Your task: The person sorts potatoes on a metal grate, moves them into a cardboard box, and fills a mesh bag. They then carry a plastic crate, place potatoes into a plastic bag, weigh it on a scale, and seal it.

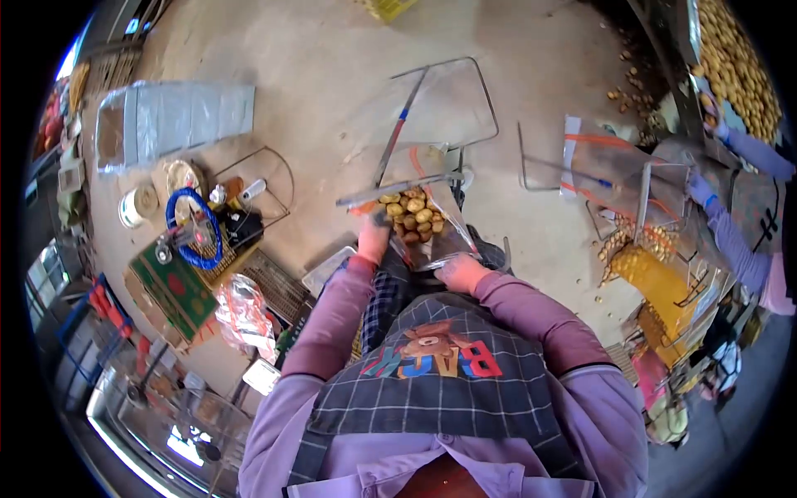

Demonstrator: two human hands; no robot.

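Observation:
In front of my lap a clear plastic bag with orange stripes hangs open, its mouth toward me. Small brown potatoes fill part of it. At the bag's left edge is my left hand, fingers curled round the rim and partly hidden. My right hand is closed on the near right rim of the bag. A metal frame with a blue and red bar stands just beyond the bag, and a flat pale bar crosses the bag's far side.
On the left lie a clear-wrapped bundle, a white bucket, a blue-wrapped ring and a green box. On the right, a co-worker's gloved hand is by another bag. Potatoes are heaped at upper right.

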